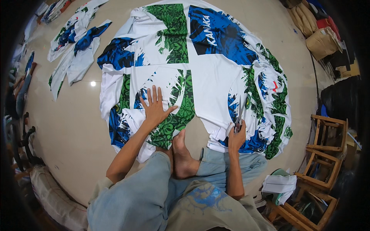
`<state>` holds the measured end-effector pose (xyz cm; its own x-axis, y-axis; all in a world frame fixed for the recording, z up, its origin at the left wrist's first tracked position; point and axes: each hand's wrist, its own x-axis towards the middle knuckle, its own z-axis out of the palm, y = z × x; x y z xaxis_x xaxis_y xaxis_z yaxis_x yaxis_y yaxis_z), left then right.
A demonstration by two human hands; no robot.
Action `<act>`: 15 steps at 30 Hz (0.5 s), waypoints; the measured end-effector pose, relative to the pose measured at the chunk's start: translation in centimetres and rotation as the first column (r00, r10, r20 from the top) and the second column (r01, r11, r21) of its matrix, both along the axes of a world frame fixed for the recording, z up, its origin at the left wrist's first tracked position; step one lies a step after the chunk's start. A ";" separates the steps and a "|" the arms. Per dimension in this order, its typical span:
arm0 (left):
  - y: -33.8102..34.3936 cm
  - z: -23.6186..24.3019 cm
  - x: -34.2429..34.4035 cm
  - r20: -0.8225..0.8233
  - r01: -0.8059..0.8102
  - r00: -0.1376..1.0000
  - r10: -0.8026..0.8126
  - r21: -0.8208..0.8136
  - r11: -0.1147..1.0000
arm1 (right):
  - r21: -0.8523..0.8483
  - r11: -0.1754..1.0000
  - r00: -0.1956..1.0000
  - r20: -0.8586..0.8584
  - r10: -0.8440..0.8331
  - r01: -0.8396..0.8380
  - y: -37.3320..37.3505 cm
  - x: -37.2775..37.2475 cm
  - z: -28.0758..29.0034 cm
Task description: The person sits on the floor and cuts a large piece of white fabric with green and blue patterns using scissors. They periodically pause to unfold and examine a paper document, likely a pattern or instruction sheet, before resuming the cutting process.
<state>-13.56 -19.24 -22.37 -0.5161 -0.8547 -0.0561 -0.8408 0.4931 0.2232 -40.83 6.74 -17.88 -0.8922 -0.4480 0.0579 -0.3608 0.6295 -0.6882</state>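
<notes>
A large sheet of printed fabric [208, 73], white with green and blue patterns, lies spread on the floor in front of me. My left hand [155, 106] rests flat on it with fingers spread, pressing a green and blue patch. My right hand [237, 134] grips a pair of scissors [239, 117] at the fabric's near edge, blades pointing away into the cloth. My bare foot [182, 154] rests on the floor between my hands, touching the fabric's edge. I sit on the floor in light blue jeans.
Cut printed fabric pieces [77, 42] lie on the tiled floor at the upper left. Wooden chairs [325, 150] stand at the right, a folded white cloth [279, 184] beside them. Brown bags [322, 40] sit at the upper right. Dark clutter lines the left edge.
</notes>
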 end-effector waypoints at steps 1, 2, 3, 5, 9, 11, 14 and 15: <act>0.4 0.1 0.2 0.013 0.005 1.000 -0.005 -0.032 0.999 | -0.019 1.000 1.000 -0.006 0.001 -0.001 0.7 0.4 -0.2; 0.6 0.1 -0.1 0.018 -0.036 0.999 0.035 0.032 0.999 | -0.039 0.999 1.000 -0.012 0.001 -0.001 1.4 0.8 -0.5; 0.9 0.2 -0.2 -0.018 -0.028 0.999 0.028 0.032 0.999 | -0.066 0.998 1.000 -0.017 0.003 -0.005 1.5 1.5 -0.3; 1.7 0.5 -0.3 -0.089 -0.011 0.996 0.014 0.030 0.999 | -0.137 0.989 0.998 -0.005 0.057 -0.057 1.9 3.0 0.2; 3.9 2.3 -1.4 -0.082 0.104 0.992 -0.099 0.058 0.993 | -0.244 0.956 0.873 0.417 0.253 -0.161 3.4 6.7 1.9; 4.5 1.4 -0.8 -0.066 0.102 0.993 -0.096 0.095 0.990 | -0.367 0.924 0.581 0.730 0.360 -0.111 3.4 10.0 3.1; 5.0 0.6 0.0 0.008 0.080 0.997 -0.082 0.126 0.989 | -0.291 0.952 0.090 0.955 0.283 0.094 4.4 12.3 3.7; 5.2 0.7 0.1 0.011 0.075 0.997 -0.077 0.122 0.990 | -0.285 0.947 0.009 0.958 0.287 0.146 4.7 12.7 3.6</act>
